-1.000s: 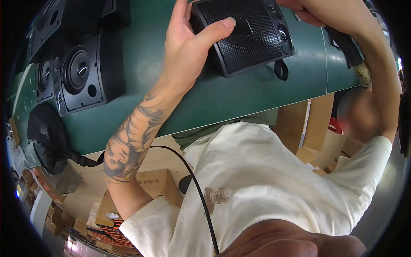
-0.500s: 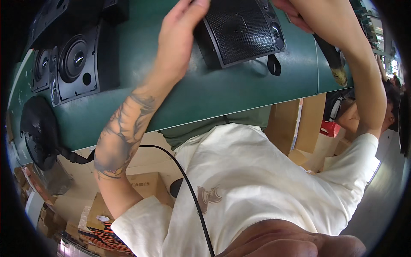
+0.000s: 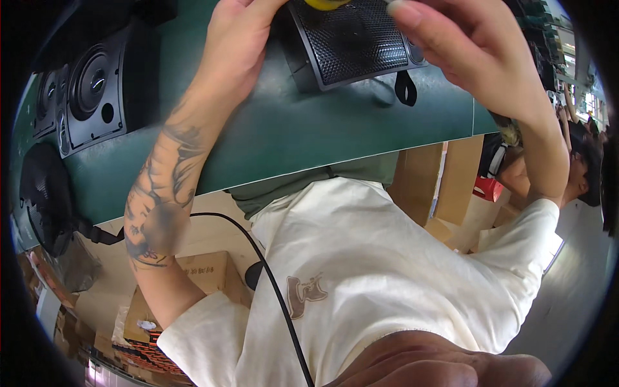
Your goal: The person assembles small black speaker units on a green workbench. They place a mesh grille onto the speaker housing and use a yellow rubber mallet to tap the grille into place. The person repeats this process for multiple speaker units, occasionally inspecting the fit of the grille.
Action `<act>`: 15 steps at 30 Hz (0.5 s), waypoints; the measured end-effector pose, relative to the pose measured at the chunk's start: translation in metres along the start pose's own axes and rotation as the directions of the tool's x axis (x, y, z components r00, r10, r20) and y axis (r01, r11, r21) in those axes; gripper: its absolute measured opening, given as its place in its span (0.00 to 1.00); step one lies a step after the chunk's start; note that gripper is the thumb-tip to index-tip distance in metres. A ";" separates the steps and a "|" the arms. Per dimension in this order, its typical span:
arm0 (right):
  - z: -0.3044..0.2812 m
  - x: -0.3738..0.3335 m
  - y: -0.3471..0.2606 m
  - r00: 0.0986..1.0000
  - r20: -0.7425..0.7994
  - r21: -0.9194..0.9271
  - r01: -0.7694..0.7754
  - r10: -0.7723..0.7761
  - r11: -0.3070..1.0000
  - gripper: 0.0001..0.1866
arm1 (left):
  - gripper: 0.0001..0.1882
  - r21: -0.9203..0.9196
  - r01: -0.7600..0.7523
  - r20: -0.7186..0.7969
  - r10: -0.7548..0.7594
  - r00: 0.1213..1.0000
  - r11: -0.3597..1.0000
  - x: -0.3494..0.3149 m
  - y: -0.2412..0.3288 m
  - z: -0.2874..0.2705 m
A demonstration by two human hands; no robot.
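Speaker (image 3: 354,50), right hand (image 3: 471,58) overlapping; grilleless speaker (image 3: 93,87), carton (image 3: 213,278)

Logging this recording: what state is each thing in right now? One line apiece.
Middle speaker: front covered by a mesh grille
Strap loop: looped, at that speaker's near edge
Left speaker: uncovered, cone exposed
Yellow object: above the grille, mostly cut off
Left hand: fingers out of frame, grip unclear
Right hand: thumb extended, grip unclear
Cable: bent in an arc

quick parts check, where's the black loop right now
In the head view, the loop is upper right of centre, at the near edge of the speaker by the right hand.
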State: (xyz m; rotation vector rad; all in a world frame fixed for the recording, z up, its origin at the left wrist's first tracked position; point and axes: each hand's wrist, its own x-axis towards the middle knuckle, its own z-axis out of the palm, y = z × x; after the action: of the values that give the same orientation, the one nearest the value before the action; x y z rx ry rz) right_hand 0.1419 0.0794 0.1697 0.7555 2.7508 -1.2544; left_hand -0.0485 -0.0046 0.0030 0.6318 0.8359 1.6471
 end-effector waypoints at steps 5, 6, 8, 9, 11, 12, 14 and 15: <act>0.018 -0.011 -0.012 1.000 -0.009 -0.136 0.001 -0.002 0.991 0.25 | 0.16 0.011 -0.008 -0.051 0.009 0.999 1.000 -0.004 0.004 0.010; 0.018 -0.011 0.000 0.998 0.038 -0.113 0.046 -0.042 0.993 0.25 | 0.16 0.038 -0.017 -0.051 0.019 0.999 0.999 -0.002 0.002 0.009; 0.021 -0.007 0.016 0.984 0.131 -0.057 0.127 -0.118 0.990 0.26 | 0.16 0.093 -0.035 -0.044 0.039 0.998 0.995 0.002 0.001 0.004; 0.016 -0.012 0.003 0.991 0.123 -0.103 0.059 -0.046 0.993 0.26 | 0.16 0.065 -0.047 0.018 0.046 0.999 0.997 -0.002 0.004 0.004; 0.015 -0.024 0.018 0.998 0.058 0.014 -0.034 0.033 0.999 0.23 | 0.16 0.053 -0.013 -0.028 0.014 1.000 0.999 -0.002 0.004 0.003; 0.016 -0.031 0.026 0.997 0.022 0.078 -0.078 0.076 0.994 0.22 | 0.16 0.043 0.005 -0.047 -0.003 0.999 0.999 -0.002 0.003 0.002; 0.021 -0.046 0.018 0.996 -0.033 0.024 -0.086 0.087 0.996 0.17 | 0.16 0.065 -0.026 -0.060 0.030 0.998 0.998 -0.005 0.003 0.006; 0.027 -0.046 0.027 0.998 -0.047 -0.024 0.049 -0.050 0.998 0.16 | 0.16 0.077 -0.043 -0.069 0.049 0.996 0.996 -0.006 0.004 0.006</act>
State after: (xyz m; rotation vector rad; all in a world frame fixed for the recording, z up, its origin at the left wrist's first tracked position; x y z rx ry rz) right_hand 0.1894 0.0553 0.1424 0.7288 2.8335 -1.2264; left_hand -0.0445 -0.0102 0.0102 0.6524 0.9445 1.6942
